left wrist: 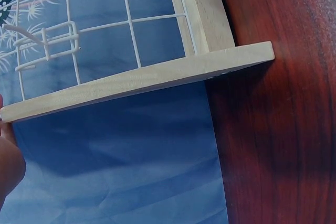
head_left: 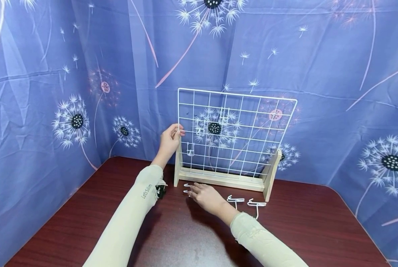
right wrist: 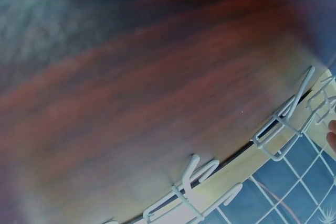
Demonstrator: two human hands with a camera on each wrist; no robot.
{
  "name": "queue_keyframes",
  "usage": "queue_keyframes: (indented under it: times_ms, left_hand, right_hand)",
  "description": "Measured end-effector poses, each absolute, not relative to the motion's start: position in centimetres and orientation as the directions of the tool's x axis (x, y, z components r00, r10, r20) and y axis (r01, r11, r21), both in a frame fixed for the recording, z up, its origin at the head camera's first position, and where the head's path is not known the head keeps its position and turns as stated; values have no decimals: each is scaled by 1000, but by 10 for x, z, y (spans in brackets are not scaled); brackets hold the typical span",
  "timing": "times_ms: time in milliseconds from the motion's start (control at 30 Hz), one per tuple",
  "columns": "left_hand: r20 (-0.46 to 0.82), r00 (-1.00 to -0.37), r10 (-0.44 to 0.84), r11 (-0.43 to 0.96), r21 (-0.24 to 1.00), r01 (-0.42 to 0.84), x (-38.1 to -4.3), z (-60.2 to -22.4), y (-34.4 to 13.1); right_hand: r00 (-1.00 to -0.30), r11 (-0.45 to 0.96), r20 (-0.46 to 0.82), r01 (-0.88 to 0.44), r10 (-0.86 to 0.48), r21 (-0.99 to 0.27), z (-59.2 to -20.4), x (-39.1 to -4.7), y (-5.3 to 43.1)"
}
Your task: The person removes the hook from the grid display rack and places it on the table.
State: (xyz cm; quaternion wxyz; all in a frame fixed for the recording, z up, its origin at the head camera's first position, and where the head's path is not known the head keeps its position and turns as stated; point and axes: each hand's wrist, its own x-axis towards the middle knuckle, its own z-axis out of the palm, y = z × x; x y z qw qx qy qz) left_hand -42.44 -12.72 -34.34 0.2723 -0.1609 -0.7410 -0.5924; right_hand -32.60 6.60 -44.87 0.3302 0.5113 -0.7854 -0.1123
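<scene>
A white wire grid rack stands upright in a pale wooden base. My left hand grips its left edge, near the top of the left wooden leg. My right hand hovers low in front of the base, palm down, fingers reaching left. Prongs of a white wire hook show beside its fingertips; the rest is hidden. In the right wrist view, white hooks lie along the base, and my right fingers are out of frame. Several hooks hang on the grid's left half.
Two white hooks lie on the dark red wooden table before the base's right half. The right wooden leg stands beyond them. A blue curtain with dandelion prints hangs behind and at the sides.
</scene>
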Motion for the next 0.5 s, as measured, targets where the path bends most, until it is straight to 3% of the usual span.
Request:
queue_keyframes:
  times_ms: [500]
  left_hand:
    - [592,-802,-77,247,791,560,-424,-343,-128]
  right_hand:
    - [-288,423,314,-705,-904,570,-451,-323,63]
